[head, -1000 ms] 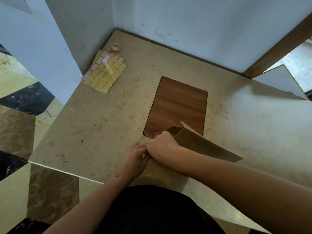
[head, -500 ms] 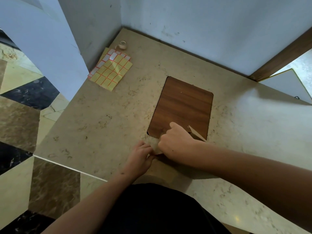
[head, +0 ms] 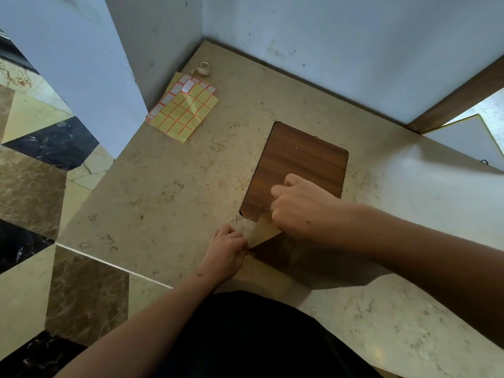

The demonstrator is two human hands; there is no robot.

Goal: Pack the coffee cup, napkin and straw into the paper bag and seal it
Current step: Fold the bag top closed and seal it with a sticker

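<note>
The brown paper bag (head: 268, 230) lies near the front edge of the stone table (head: 163, 186), mostly hidden under my right forearm; only a tan corner and a shadowed part show. My right hand (head: 302, 205) is closed in a fist and presses on the bag's top end, over the edge of the wooden panel (head: 300, 162). My left hand (head: 226, 251) pinches the bag's near left corner against the table. The coffee cup, napkin and straw are not visible.
Sheets of yellow stickers (head: 185, 110) with red borders lie at the far left of the table, a small tape roll (head: 203, 69) just behind them by the wall corner. The table's left edge drops to a marble floor (head: 32, 186). Walls close off the back.
The bag, upright and tilted a second ago, now lies flatter beneath my right arm. My right fist has slid farther away along it onto the wooden panel. My left hand stays at the near corner.
</note>
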